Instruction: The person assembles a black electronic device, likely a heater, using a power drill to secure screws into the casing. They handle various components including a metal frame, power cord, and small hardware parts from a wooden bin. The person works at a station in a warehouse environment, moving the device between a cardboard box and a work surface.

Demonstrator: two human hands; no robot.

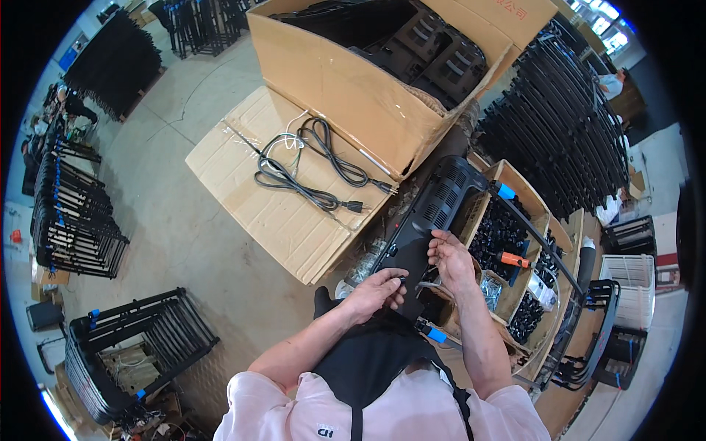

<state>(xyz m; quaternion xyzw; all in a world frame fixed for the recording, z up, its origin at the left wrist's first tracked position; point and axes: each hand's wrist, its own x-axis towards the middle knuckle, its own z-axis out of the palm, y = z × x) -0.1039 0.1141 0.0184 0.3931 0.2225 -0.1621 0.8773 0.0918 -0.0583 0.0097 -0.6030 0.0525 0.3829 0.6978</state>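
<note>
A long black plastic housing [412,228] with vent slots lies in front of me, slanting away to the upper right. My left hand [376,294] is closed over its near end, and a small black piece [401,280] shows between thumb and fingers. Just right of it, my right hand [451,259] hovers at the housing's right side, its fingertips drawn together. Whatever the right fingers hold, if anything, is too small to tell. Beside the right hand stands a wooden parts tray [501,320] with small black parts [500,231], screws [491,290] and an orange-handled tool [514,260].
Two coiled black power cords [301,192] lie on a cardboard flap [243,187]. Behind it, a big carton [331,103] holds black moulded parts. A black metal frame bar with blue ends [540,239] crosses the tray. Stacked black frames [551,125] stand around the floor.
</note>
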